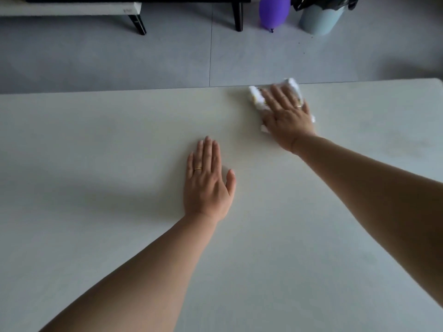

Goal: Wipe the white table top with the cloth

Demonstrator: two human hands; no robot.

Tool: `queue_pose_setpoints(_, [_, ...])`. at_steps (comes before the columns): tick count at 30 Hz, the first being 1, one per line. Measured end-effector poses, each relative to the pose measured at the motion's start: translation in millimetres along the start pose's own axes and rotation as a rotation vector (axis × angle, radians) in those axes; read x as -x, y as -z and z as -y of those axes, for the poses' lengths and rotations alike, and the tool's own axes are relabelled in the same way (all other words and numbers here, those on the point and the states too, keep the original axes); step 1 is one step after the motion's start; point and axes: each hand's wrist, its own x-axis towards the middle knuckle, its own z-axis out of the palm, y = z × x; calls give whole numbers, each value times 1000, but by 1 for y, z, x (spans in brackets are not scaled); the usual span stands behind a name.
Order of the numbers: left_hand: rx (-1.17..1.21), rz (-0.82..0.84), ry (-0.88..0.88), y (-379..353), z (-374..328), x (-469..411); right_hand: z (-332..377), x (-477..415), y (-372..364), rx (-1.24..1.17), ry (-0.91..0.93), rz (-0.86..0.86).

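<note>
The white table top (pixel 107 144) fills most of the head view. A crumpled white cloth (pixel 257 98) lies near the table's far edge, right of centre. My right hand (pixel 286 115) lies flat on the cloth with straight fingers and presses it to the table; the hand and cloth are blurred. The cloth sticks out past the fingertips and on both sides of the hand. My left hand (pixel 207 182) rests flat on the bare table near the middle, fingers straight and together, holding nothing.
Beyond the far table edge is grey tiled floor (pixel 119 58). A bench with black legs (pixel 139 22) stands at the back left. A purple balloon (pixel 273 12) and a pale blue bin (pixel 320 19) with a black bag stand at the back right.
</note>
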Motion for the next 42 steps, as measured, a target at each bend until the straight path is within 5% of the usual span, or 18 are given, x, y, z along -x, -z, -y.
queue_pose_setpoints(4, [-18,7,11,1,-1,0,-51,11,11,26,-307,-35])
queue_pose_setpoints(8, [-30,0,13,0,0,-1,-14,3,4,-29,-500,-26])
queue_pose_setpoints(13, [-57,5,14,1,-3,-1,64,24,-19,3,-5,37])
queue_pose_setpoints(16, [-69,3,4,1,-2,-1,34,27,-11,83,189,68])
queue_pose_setpoints(23, [-74,2,-5,-1,-3,-1,-86,19,20,39,-191,19])
queue_pose_setpoints(27, [-81,-37,73,3,-17,2,-54,6,15,-36,-399,34])
queue_pose_setpoints(31, [52,-52,76,-7,-87,29,-6,24,-1,-26,-39,59])
queue_pose_setpoints(34, [87,-18,39,-17,-121,48,-38,29,6,31,124,82])
queue_pose_setpoints(39, [24,-14,37,-23,-120,50,-124,38,23,31,-277,11])
queue_pose_setpoints(42, [11,-3,49,-24,-123,49,-108,36,20,-34,-427,-10])
